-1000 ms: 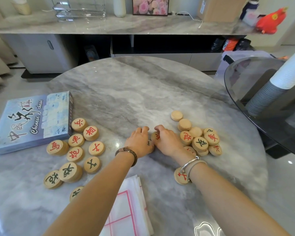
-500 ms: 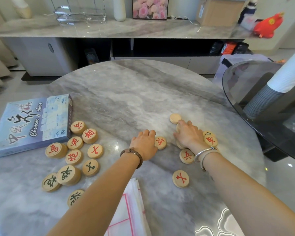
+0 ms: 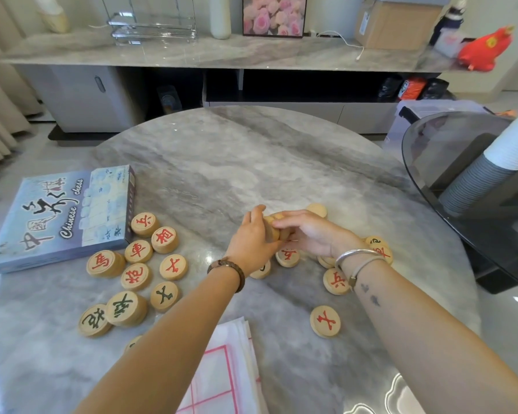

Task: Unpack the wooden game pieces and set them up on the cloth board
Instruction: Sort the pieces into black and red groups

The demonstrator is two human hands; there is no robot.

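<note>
Head view: I see the left hand (image 3: 251,245) and the right hand (image 3: 314,234) meeting over the middle of the marble table (image 3: 237,162). Between them is a short stack of wooden pieces (image 3: 275,228) turned on edge. The left grip is curled round the stack's near side with the thumb raised. The right grip has its fingers bent over the top and the far end, so both pinch the same stack. I cannot tell whether the stack touches the table or hangs just above it.

More pieces lie under and just beside the right wrist, some face up with red characters. A plain-backed piece (image 3: 317,210) sits just beyond the right fingers. A lone red-marked piece (image 3: 325,321) lies apart from these, nearer to me.

Off to the left, a loose group of pieces (image 3: 138,264) shows red and dark green characters. It lies just beside the Chinese chess box (image 3: 63,216), which rests flat on the table. The cloth board (image 3: 222,377), folded, white with red lines, lies at the near edge between the two forearms.
</note>
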